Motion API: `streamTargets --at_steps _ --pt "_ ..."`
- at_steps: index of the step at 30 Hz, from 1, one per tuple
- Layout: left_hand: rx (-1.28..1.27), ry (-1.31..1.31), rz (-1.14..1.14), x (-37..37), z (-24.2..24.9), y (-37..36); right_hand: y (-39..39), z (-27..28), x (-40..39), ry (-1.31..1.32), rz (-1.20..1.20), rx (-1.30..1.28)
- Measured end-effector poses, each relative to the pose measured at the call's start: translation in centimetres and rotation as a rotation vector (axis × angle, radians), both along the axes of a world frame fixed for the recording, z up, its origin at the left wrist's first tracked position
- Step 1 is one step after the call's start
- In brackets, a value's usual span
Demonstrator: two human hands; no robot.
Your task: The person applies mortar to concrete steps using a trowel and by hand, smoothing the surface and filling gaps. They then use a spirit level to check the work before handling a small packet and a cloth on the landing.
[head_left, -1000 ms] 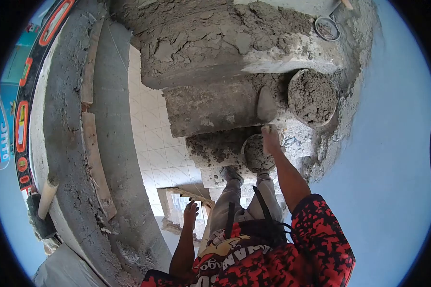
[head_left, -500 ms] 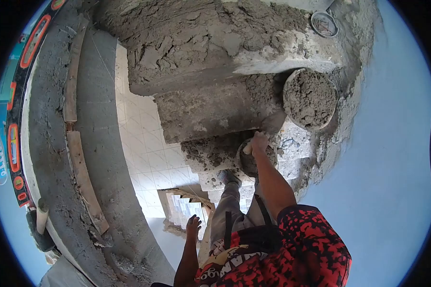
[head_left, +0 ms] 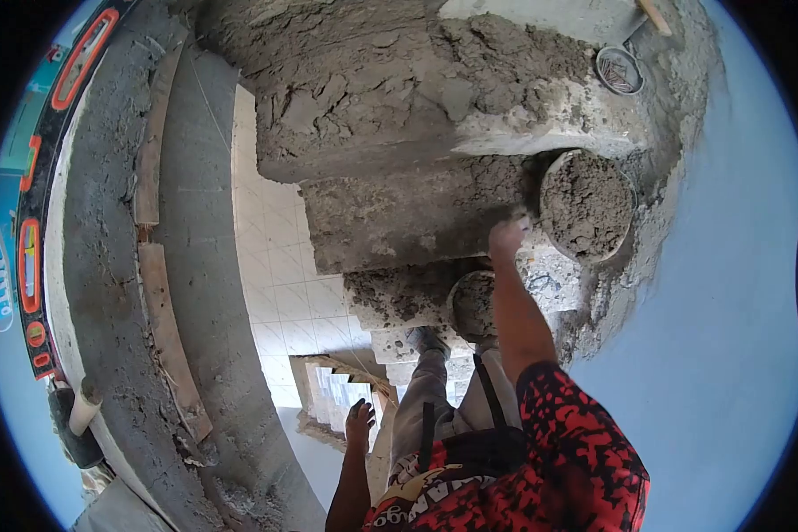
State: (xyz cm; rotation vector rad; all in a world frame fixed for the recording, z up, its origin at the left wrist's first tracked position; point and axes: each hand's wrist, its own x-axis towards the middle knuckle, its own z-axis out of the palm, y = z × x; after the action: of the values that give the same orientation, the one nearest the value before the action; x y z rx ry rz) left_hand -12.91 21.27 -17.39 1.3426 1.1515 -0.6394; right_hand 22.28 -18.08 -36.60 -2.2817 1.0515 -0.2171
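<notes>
My right hand (head_left: 508, 236) is raised against the riser of a rough cement step (head_left: 399, 217), at the left rim of a round pan heaped with grey mortar (head_left: 588, 206). Its fingers are closed on a trowel handle; the blade (head_left: 525, 215) barely shows by the pan's rim. A second, smaller pan of mortar (head_left: 473, 306) sits one step lower, beside my forearm. My left hand (head_left: 360, 418) hangs low with its fingers spread, holding nothing, next to my grey trouser leg. Wet mortar covers the step above (head_left: 372, 97).
A curved cement wall with wooden boards (head_left: 173, 355) runs down the left. A mallet with a pale handle (head_left: 84, 410) rests at its lower end. White floor tiles (head_left: 284, 266) lie far below the stairs. A small round tin (head_left: 619, 70) sits on the top step. A blue wall (head_left: 727, 293) stands at right.
My right hand dipped to the lower pan, then rose again to the riser beside the big pan. My left hand stayed low.
</notes>
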Motion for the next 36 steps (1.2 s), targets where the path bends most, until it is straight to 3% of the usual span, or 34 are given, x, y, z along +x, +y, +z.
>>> streamTargets --at_steps 3,4,6,8,10,11,13,14,16,21,24,27,28,30,31,34,35,36 --pt "0.023 0.016 0.026 -1.6 -0.4 1.1 1.9 6.1 1.9 0.115 0.1 0.182" --pt "0.018 0.022 0.027 -2.2 -0.4 1.3 3.8 5.9 1.2 0.121 0.1 0.178" --pt "-0.021 0.022 0.121 -1.9 -0.3 1.2 7.0 4.1 -1.0 -0.206 0.077 -0.498" --pt "-0.026 0.006 0.081 -0.8 -0.3 0.6 7.7 7.1 -3.7 0.065 0.134 0.158" --pt "-0.001 -0.006 -0.002 0.4 0.3 1.0 4.9 0.5 -7.5 0.166 0.677 -0.375" --pt "0.004 -0.021 0.007 1.3 0.8 0.8 4.2 1.3 -8.2 0.162 0.668 -0.372" --pt "0.001 -0.07 0.008 2.4 1.4 1.0 3.1 3.9 -8.4 -0.209 0.135 -0.424" --pt "-0.004 -0.104 0.019 2.3 1.5 1.2 2.1 3.3 -8.5 -0.21 0.138 -0.417" --pt "-0.006 -0.115 0.025 1.8 1.3 1.6 0.4 2.4 -7.2 0.464 0.483 -0.04" --pt "0.009 0.029 0.004 -2.6 -0.7 2.6 5.6 3.7 -2.4 0.298 0.516 -0.278" --pt "0.017 0.046 0.019 -3.8 -0.5 3.0 5.0 4.9 0.6 0.464 0.314 -0.206" --pt "0.027 0.026 0.021 -3.5 0.2 2.9 3.3 -2.8 2.3 0.366 0.304 -0.42" --pt "0.028 0.031 0.017 -3.3 0.1 2.9 3.6 -2.0 2.1 0.366 0.298 -0.426" --pt "0.024 0.039 0.012 -3.3 0.0 2.3 5.5 0.7 0.1 0.591 0.932 -0.563" --pt "0.021 0.041 -0.01 -3.1 0.0 2.3 5.2 1.3 -1.6 0.591 0.926 -0.561" --pt "0.012 0.035 -0.009 -2.3 0.0 2.0 3.5 2.0 -6.8 -0.04 0.244 0.192" --pt "0.004 0.019 -0.006 -2.3 0.1 1.9 3.7 3.8 -7.3 -0.033 0.247 0.194" --pt "-0.003 -0.001 -0.001 -2.2 0.0 1.8 4.4 6.7 -7.4 -0.057 -0.084 0.594"
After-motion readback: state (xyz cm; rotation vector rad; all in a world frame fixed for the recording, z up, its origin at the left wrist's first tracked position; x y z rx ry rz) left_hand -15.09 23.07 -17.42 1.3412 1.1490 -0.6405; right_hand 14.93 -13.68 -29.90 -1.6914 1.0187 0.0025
